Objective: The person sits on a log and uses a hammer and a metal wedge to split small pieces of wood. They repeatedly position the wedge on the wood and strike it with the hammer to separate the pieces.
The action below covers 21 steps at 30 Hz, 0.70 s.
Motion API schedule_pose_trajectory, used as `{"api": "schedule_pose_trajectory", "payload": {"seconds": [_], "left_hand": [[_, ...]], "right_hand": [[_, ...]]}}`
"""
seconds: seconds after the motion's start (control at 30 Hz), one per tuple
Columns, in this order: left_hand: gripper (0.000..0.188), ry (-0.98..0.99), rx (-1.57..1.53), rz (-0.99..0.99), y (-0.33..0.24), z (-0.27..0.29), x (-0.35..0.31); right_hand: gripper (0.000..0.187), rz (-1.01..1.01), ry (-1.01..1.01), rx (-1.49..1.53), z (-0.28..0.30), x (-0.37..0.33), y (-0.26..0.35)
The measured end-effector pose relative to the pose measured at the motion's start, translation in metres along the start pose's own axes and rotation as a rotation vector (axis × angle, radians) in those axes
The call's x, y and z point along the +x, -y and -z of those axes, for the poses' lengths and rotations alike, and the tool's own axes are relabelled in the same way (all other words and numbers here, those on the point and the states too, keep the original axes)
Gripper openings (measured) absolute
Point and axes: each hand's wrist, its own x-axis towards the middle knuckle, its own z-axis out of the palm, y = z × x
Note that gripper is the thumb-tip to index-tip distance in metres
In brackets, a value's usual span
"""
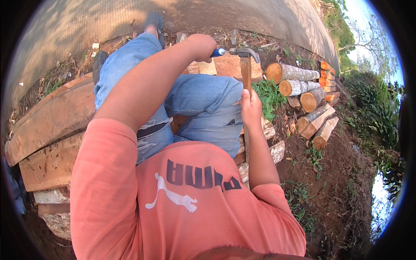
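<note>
My left hand (203,47) is closed around a blue-handled tool (217,53), most of which is hidden in the fist. The tool's visible end points right and reaches close to the head of a claw hammer (245,53); whether they touch I cannot tell. My right hand (251,108) grips the hammer's wooden handle, thumb lying along it. The hammer stands roughly upright in view, with its claw toward the right. Below the hammer head a reddish piece of sawn wood (234,67) shows beyond my right knee.
I sit on stacked planks (52,117) in jeans (203,95). Several cut logs (299,73) lie at the right, beside green weeds (268,97) and bare soil (338,190). A paved road (242,21) runs along the far side.
</note>
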Motion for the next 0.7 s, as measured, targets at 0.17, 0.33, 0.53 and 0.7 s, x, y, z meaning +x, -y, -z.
{"api": "schedule_pose_trajectory", "payload": {"seconds": [0.17,0.33,0.53,0.7], "left_hand": [[0.018,-0.002,0.09,-0.111,-0.015,0.018,-0.013],[0.015,-0.071,0.024,-0.145,-0.021,0.03,-0.02],[0.014,-0.076,0.007,-0.083,-0.001,0.032,-0.016],[0.017,-0.17,-0.06,-0.051,-0.002,0.019,-0.01]], "right_hand": [[0.044,-0.386,0.082,0.108,-0.001,0.006,-0.016],[0.044,-0.12,0.047,-0.129,-0.013,0.013,-0.019],[0.051,-0.143,0.158,-0.29,-0.009,0.02,-0.011],[0.051,-0.274,0.145,-0.154,-0.009,0.021,-0.011]]}}
